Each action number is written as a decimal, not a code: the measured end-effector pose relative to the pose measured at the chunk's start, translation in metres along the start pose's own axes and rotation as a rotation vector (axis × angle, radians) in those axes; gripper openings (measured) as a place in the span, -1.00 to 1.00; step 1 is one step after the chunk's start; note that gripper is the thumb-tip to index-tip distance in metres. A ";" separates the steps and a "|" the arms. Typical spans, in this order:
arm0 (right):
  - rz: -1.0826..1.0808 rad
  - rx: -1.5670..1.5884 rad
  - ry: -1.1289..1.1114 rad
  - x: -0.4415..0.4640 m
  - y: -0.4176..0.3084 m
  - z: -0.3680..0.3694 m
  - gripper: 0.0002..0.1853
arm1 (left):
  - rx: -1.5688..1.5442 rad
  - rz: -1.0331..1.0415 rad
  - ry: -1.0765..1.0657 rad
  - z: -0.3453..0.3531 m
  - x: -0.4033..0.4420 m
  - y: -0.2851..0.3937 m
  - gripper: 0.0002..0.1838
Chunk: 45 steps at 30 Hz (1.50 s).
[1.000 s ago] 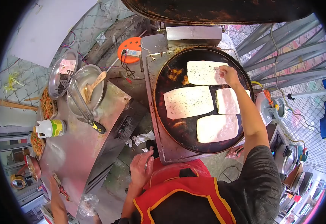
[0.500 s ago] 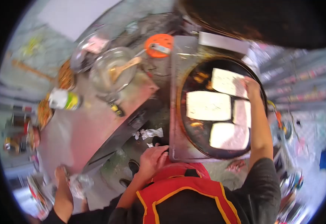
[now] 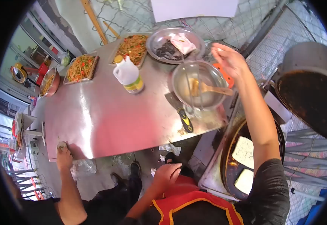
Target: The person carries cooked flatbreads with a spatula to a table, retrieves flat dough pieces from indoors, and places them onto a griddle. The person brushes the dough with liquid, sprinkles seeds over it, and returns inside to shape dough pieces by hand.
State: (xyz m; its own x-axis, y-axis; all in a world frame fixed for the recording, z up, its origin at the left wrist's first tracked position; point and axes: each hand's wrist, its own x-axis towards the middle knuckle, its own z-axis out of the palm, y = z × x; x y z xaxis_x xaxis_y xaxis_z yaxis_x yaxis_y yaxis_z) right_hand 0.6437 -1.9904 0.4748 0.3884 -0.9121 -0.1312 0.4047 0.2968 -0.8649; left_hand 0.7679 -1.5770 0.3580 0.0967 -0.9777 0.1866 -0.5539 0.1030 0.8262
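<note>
My right hand (image 3: 231, 62) is raised past the bowl's right side, fingers loosely bent and apart, with nothing visible in them. Below and left of it stands a steel bowl (image 3: 178, 88) of pale liquid with a wooden-handled brush (image 3: 212, 89) across it. Behind is a metal basin (image 3: 156, 33) with dark seed-like bits (image 3: 169, 50) and a crumpled pinkish-white bag (image 3: 182, 43). My left hand (image 3: 167, 175) hangs by my red apron (image 3: 182, 198), loosely curled, holding nothing I can see. Pale flatbreads (image 3: 244, 152) lie on the round black griddle (image 3: 227, 176), partly hidden by my right arm.
A scraper (image 3: 185, 120) and a white jug (image 3: 127, 75) are on the steel table (image 3: 107, 112). Noodle trays (image 3: 81, 69) stand at the back. Another person's hand (image 3: 64, 153) holds a cloth at the table's left edge. The griddle's lid (image 3: 309, 97) hangs at the right.
My right hand has left the flatbreads and swung left to above the table's bowls. The view has turned left. My left hand stays near my apron.
</note>
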 end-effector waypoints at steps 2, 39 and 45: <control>0.068 -0.061 -0.032 0.047 0.035 0.052 -0.74 | 0.027 -0.077 -0.003 -0.018 0.002 -0.013 -0.79; 0.222 0.232 0.022 0.122 0.086 0.092 -0.83 | -0.013 -0.078 0.045 -0.060 0.020 -0.043 -0.76; 0.172 0.211 0.061 -0.086 0.049 0.001 -0.85 | -0.030 0.065 -0.085 -0.030 0.026 0.007 -0.79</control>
State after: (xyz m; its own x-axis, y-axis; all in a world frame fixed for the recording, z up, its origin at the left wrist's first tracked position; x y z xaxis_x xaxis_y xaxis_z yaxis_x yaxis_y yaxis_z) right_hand 0.6312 -1.8967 0.4443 0.4187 -0.8564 -0.3022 0.5031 0.4957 -0.7079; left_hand 0.7910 -1.5963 0.3843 -0.0095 -0.9806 0.1958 -0.5318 0.1708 0.8295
